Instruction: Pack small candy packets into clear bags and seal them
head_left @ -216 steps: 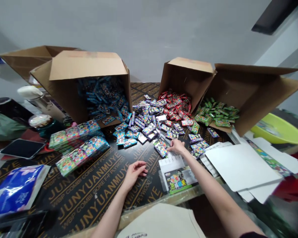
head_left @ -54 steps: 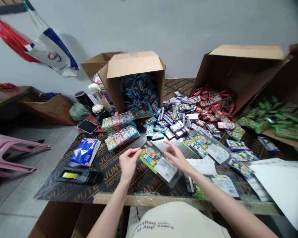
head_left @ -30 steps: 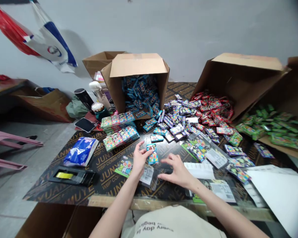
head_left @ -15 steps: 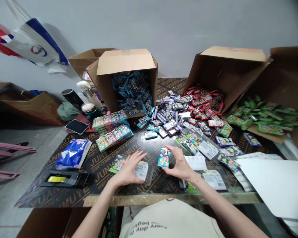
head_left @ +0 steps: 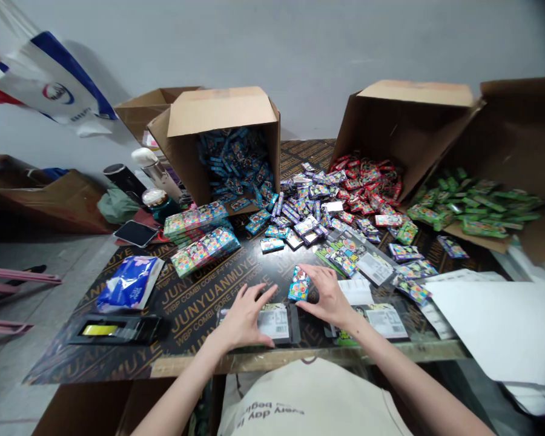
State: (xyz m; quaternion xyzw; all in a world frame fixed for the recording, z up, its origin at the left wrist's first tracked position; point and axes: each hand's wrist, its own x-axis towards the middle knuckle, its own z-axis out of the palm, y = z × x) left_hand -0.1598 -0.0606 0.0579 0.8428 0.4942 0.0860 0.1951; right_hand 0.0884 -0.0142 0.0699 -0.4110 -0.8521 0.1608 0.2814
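Black JUNYUANMUYE plywood tabletop (head_left: 186,327) is carrying: black tape dispenser (head_left: 140,330), lying at left; blue plastic-wrapped pack (head_left: 128,283), lying just behind it; cardboard cartons (head_left: 222,109), standing along the back; purple packets (head_left: 306,226), spreading between cartons; printed bags (head_left: 277,320), lying near the front edge.

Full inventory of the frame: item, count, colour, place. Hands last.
Held packet: one, blue, front centre
Printed pouches: at least three, black-green, front centre to right
Blue packets: many, back left, spilling forward
Purple packets: many, centre, some right
Red packets: many, right of centre
Green packets: many, far right
Cartons: several, brown, back, left and below
Wrapped bundles: stacked, number unclear, multicolour, left
Phone: one, black, left
Soft pack: one, blue, front left
Tape dispenser: one, black with yellow, front left
Bottles: three, black, silver-white, teal, back left
Sheets: several, white, right
Hanging bags: two, white-blue and red, upper left
Table: one, black, gold lettering
Left grip: one, over a pouch
Right grip: one, pinching the held packet
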